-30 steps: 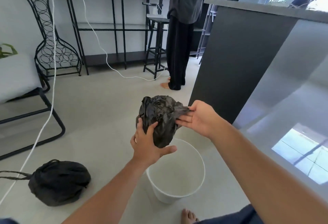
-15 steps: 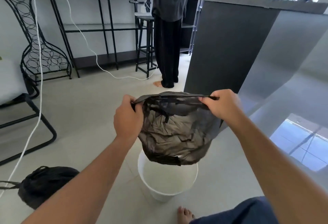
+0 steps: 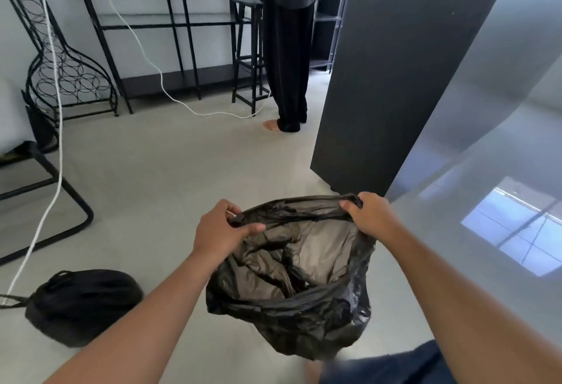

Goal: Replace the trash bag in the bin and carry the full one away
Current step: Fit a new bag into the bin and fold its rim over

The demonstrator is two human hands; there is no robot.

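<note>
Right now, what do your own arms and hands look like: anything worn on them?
Both forearms are bare, with no sleeves in view. The left hand and right hand wear no gloves; no rings, watch or bands show. Dark blue clothing shows at the bottom edge.

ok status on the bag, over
Left hand and right hand grip new bag rim, mouth open. Bin hidden. Full bag on floor, left.

We count two black trash bags: one open bag (image 3: 292, 265) and one tied full bag (image 3: 82, 304) on the floor to its left. Two hands on the open bag's rim: left hand (image 3: 220, 231), right hand (image 3: 369, 216). One wire rack (image 3: 65, 73), one stool (image 3: 248, 49), two white cords beyond it.
</note>
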